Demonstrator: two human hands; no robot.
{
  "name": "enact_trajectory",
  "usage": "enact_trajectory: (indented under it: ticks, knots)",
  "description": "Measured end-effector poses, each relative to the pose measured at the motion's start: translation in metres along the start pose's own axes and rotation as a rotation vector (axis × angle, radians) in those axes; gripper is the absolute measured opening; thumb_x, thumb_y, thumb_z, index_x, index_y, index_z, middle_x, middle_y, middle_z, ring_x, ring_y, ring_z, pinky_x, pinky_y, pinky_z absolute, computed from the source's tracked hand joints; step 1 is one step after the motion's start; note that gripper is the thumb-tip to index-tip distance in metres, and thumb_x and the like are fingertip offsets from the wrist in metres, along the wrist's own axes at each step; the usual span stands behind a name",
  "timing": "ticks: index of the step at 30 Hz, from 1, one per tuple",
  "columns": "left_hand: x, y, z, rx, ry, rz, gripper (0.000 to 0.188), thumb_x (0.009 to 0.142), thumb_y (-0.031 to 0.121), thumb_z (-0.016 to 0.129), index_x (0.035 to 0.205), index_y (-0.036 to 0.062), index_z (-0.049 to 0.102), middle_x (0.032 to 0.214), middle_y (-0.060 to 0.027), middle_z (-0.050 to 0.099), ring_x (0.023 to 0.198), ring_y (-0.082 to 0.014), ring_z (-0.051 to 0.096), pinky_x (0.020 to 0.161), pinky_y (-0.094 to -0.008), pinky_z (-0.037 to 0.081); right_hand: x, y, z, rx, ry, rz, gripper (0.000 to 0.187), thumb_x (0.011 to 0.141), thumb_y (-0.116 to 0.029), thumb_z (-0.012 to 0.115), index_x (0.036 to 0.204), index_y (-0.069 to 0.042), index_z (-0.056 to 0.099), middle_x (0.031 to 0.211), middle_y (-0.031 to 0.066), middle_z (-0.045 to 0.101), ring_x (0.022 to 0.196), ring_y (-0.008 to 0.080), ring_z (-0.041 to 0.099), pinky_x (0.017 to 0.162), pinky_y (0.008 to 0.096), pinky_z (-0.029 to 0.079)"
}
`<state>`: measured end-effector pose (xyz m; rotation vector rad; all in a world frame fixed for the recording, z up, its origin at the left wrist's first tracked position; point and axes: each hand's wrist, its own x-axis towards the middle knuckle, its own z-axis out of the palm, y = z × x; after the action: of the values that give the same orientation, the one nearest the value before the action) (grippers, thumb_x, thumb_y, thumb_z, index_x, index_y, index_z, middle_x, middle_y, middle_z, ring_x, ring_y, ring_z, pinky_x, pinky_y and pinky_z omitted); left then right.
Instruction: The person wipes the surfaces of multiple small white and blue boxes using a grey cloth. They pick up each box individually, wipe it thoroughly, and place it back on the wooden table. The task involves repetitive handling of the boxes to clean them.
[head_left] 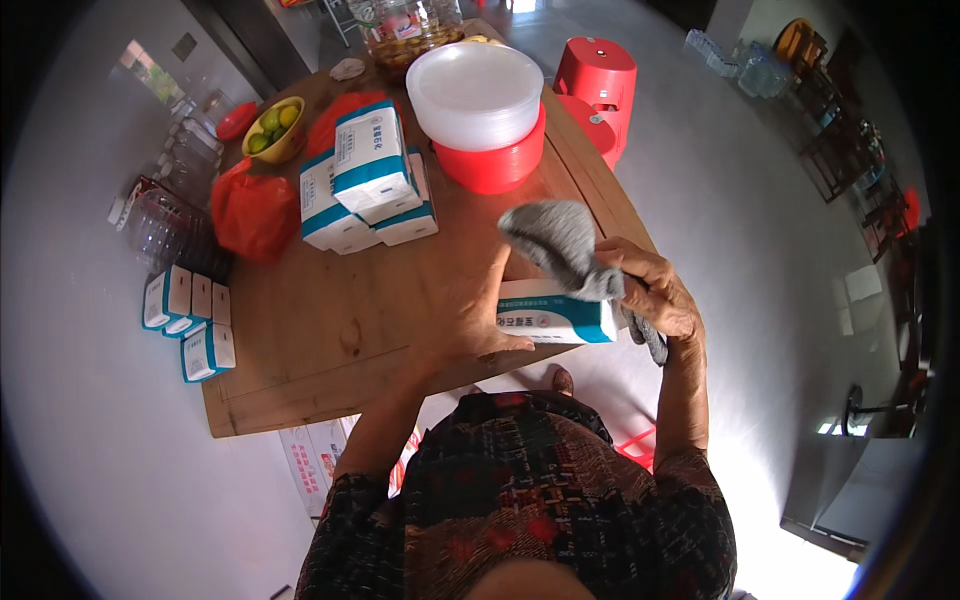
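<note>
A grey cloth [553, 240] is bunched in my right hand [662, 290], its fingers closed around it; one end hangs below the palm. Under the cloth lies a white and teal tissue pack [555, 318] at the table's near edge. My left hand [478, 305] clasps the left end of this pack, thumb on the near side and fingers stretched toward the far side. Part of the pack's top is covered by the cloth and right hand. Farther left, several similar tissue packs [372, 160] are stacked on the wooden table [320, 330].
Red bowls [495, 160] with translucent lids [475, 85] stand beyond my hands. A yellow bowl of green fruit [275, 130] and a red plastic bag [255, 210] sit left. More tissue packs [195, 310] stand along the left edge. Red stools [597, 85] stand past the table's right side.
</note>
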<state>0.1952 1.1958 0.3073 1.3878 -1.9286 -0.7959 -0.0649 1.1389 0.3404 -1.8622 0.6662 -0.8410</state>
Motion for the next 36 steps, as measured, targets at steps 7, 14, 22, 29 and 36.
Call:
enact_trajectory:
  ticks: [7,14,22,29,36]
  knots:
    - [0.012,-0.013,0.004,0.093,0.075,0.201,0.097,0.068,0.017,0.073,0.147,0.0072,0.016,0.094,-0.0134,0.060,0.090,-0.0310,0.059,0.078,-0.0373,0.047,0.021,-0.028,0.066,-0.790,-0.271,-0.295,0.013,0.070,-0.013,0.068,0.082,-0.009,0.066,0.104,0.0075,0.059,0.093,0.0283,0.056,0.077,0.0398,0.048]
    - [0.005,-0.023,0.014,0.132,0.002,0.019,0.136,0.054,0.051,0.084,0.147,0.0043,-0.004,0.116,-0.0255,0.055,0.103,-0.0391,0.057,0.093,-0.0429,0.043,0.022,0.026,0.074,-0.992,0.183,-0.091,0.021,0.074,-0.012,0.065,0.095,-0.007,0.064,0.104,0.0066,0.059,0.096,0.0270,0.055,0.082,0.0406,0.047]
    - [-0.002,-0.041,0.029,-0.013,0.194,0.091,0.139,0.050,0.040,0.089,0.146,-0.0012,-0.004,0.125,-0.0235,0.043,0.112,-0.0357,0.049,0.095,-0.0429,0.041,0.004,0.046,0.067,-1.244,0.324,-0.169,0.021,0.073,-0.013,0.064,0.093,-0.013,0.063,0.100,0.0029,0.058,0.095,0.0235,0.052,0.073,0.0406,0.043]
    - [-0.004,-0.049,0.043,0.013,0.368,0.213,0.139,0.048,0.040,0.090,0.145,-0.0038,0.001,0.131,-0.0241,0.032,0.121,-0.0368,0.037,0.102,-0.0473,0.032,0.020,0.023,0.114,-1.182,0.093,-0.354,0.035,0.073,-0.016,0.060,0.105,-0.003,0.061,0.105,0.0090,0.056,0.103,0.0266,0.051,0.078,0.0411,0.044]
    - [-0.003,-0.037,0.034,0.209,0.193,0.121,0.109,0.049,0.041,0.087,0.137,0.0033,0.035,0.126,-0.0202,0.045,0.118,-0.0359,0.044,0.100,-0.0463,0.035,0.010,0.029,0.043,-1.173,0.023,-0.068,0.013,0.078,-0.016,0.059,0.085,-0.007,0.065,0.084,0.0058,0.061,0.084,0.0231,0.057,0.070,0.0380,0.049]
